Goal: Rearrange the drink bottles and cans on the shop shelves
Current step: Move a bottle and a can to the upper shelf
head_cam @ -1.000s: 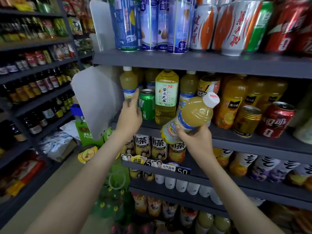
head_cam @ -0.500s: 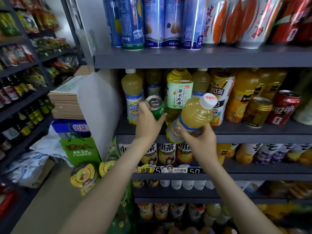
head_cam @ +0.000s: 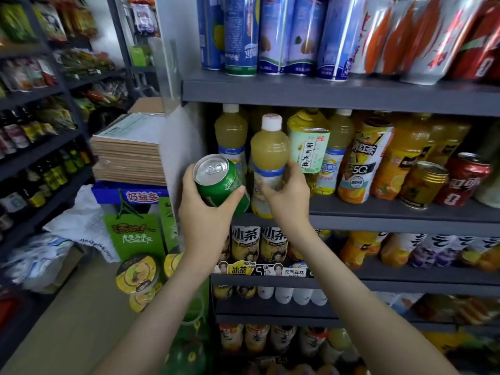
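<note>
My left hand (head_cam: pixel 201 205) grips a green can (head_cam: pixel 220 181), tilted with its silver top toward me, in front of the left end of the middle shelf (head_cam: pixel 392 215). My right hand (head_cam: pixel 288 192) grips a pale yellow juice bottle (head_cam: pixel 269 155) with a white cap, held upright at the shelf's front edge. Whether the bottle's base touches the shelf is hidden by the can and hand. A matching juice bottle (head_cam: pixel 231 133) stands behind, and a green tea bottle (head_cam: pixel 309 147) just to the right.
Orange juice bottles (head_cam: pixel 395 158), a gold can (head_cam: pixel 423 184) and a red cola can (head_cam: pixel 464 180) fill the shelf's right side. Tall blue cans (head_cam: pixel 270 36) stand on the shelf above. Stacked cardboard (head_cam: pixel 127 150) and green bags (head_cam: pixel 132 236) sit on the left, beside an aisle.
My left hand has pulled the green can off the shelf and tilted it toward me. My right hand has turned the juice bottle upright and moved it left into the can's former place.
</note>
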`<state>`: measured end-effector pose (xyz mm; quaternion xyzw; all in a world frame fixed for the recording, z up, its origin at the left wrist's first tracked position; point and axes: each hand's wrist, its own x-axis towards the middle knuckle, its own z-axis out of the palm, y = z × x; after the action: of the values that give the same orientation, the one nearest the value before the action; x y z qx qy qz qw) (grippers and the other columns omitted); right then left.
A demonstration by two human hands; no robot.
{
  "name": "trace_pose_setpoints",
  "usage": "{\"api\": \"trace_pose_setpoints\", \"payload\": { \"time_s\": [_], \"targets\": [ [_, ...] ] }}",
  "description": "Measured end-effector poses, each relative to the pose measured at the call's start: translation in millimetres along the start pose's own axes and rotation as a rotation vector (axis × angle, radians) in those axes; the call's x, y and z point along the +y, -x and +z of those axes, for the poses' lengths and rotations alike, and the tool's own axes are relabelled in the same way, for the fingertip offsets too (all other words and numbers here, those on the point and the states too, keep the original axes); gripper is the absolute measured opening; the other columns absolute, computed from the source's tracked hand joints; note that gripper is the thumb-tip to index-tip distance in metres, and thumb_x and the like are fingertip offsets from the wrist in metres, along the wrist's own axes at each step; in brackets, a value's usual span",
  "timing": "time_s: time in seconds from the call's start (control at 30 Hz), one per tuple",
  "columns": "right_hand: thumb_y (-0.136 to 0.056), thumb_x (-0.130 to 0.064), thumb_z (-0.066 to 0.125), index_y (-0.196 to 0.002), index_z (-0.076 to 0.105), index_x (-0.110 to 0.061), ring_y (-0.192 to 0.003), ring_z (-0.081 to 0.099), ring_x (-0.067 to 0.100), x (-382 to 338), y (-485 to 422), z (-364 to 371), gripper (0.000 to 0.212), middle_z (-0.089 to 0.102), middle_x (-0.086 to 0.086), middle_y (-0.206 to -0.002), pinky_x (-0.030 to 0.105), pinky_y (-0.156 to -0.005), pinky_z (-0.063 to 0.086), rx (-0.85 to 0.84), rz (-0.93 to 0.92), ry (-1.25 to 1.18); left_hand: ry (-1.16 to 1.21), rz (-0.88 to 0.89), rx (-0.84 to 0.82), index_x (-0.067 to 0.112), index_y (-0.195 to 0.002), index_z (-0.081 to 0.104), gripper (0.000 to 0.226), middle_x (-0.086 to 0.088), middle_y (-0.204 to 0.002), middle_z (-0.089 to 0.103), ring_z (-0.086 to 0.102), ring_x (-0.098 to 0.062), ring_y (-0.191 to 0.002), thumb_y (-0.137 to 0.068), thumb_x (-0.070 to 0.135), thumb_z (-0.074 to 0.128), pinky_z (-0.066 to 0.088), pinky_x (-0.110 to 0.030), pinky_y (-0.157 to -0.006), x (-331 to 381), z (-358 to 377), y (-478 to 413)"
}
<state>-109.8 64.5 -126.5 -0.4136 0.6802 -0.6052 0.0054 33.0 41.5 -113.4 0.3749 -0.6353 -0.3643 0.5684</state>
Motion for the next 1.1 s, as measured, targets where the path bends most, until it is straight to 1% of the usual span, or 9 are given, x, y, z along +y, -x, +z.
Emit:
{"api": "trace_pose_setpoints", "payload": {
  "time_s": [0.1,0.2,0.43,0.6,0.67,0.77,0.87,0.97,1.1],
  "targets": [
    [-0.082,-0.018,0.071,-0.121,0.050,-0.010,-0.104,0.059,0.021,2,-13,19,0.045,0.061,0.007,-0.115,0.036,-0.089,0.050,0.017,-0.011,0.047,-0.002,-0.004,0.000,0.025,-0.129,0.045,0.071,0.020,-0.111,0.053,0.049,0.006,-0.102,-0.069,0.023,0.082,0.036,0.005,-0.078,1,-4,2],
    [-0.086,-0.017,0.065,-0.134,0.041,-0.006,-0.116,0.055,0.029,9,-24,34,0.055,0.054,0.013,-0.130,0.043,-0.095,0.047,0.034,0.004,0.107,0.003,-0.015,0.010,0.029,-0.123,0.047,0.066,0.027,-0.102,0.052,0.049,0.008,-0.096,-0.068,0.021,0.083,0.035,0.006,-0.074,4,-4,5],
    [-0.095,-0.016,0.056,-0.149,0.010,0.000,-0.138,0.031,0.028,11,-36,45,0.073,0.027,0.017,-0.153,0.023,-0.105,0.026,0.007,0.009,0.240,-0.007,-0.041,-0.002,0.028,-0.125,0.047,0.068,0.023,-0.104,0.053,0.051,0.003,-0.099,-0.068,0.022,0.084,0.036,0.006,-0.074,5,-5,7],
    [-0.096,-0.011,0.050,-0.150,0.005,-0.001,-0.143,0.023,0.027,1,-25,31,0.071,0.019,0.015,-0.157,0.024,-0.108,0.022,-0.067,0.016,0.285,-0.005,-0.044,-0.047,0.027,-0.122,0.050,0.065,0.023,-0.100,0.056,0.055,0.007,-0.089,-0.067,0.022,0.084,0.037,0.005,-0.070,7,-3,10],
    [-0.096,-0.009,0.048,-0.151,0.009,-0.004,-0.141,0.025,0.026,-3,-12,17,0.068,0.019,0.013,-0.157,0.023,-0.108,0.023,-0.107,-0.006,0.228,-0.002,-0.037,-0.084,0.029,-0.121,0.051,0.063,0.023,-0.099,0.058,0.053,0.018,-0.085,-0.068,0.023,0.083,0.040,0.003,-0.070,11,0,12],
    [-0.097,-0.009,0.047,-0.144,0.034,-0.006,-0.126,0.046,0.017,-13,7,-9,0.049,0.046,0.012,-0.142,0.018,-0.101,0.034,-0.119,-0.074,0.049,-0.003,-0.021,-0.120,0.036,-0.112,0.049,0.056,0.026,-0.093,0.058,0.051,0.026,-0.080,-0.068,0.024,0.083,0.040,0.002,-0.066,20,4,14],
    [-0.097,-0.016,0.051,-0.130,0.051,-0.018,-0.108,0.056,0.003,-29,17,-42,0.034,0.060,0.000,-0.121,0.015,-0.094,0.044,-0.251,-0.144,-0.173,-0.013,0.015,-0.135,0.040,-0.108,0.050,0.052,0.028,-0.090,0.060,0.054,0.023,-0.081,-0.068,0.032,0.082,0.043,-0.001,-0.064,35,7,13],
    [-0.095,-0.019,0.055,-0.118,0.057,-0.026,-0.107,0.060,0.005,-41,10,-77,0.024,0.064,-0.003,-0.115,0.020,-0.090,0.048,-0.452,-0.134,-0.273,-0.018,0.049,-0.187,0.039,-0.109,0.058,0.049,0.023,-0.093,0.067,0.060,0.011,-0.088,-0.065,0.043,0.081,0.051,-0.015,-0.074,53,11,8],
    [-0.078,-0.032,0.072,-0.116,0.052,-0.041,-0.105,0.059,0.000,-51,-4,-121,0.044,0.062,-0.011,-0.114,0.021,-0.090,0.048,-0.547,-0.118,-0.206,0.107,0.071,-0.275,0.033,-0.107,0.064,0.044,0.017,-0.091,0.071,0.066,0.001,-0.085,-0.067,0.033,0.083,0.052,-0.024,-0.074,87,26,3]
  ]
}}
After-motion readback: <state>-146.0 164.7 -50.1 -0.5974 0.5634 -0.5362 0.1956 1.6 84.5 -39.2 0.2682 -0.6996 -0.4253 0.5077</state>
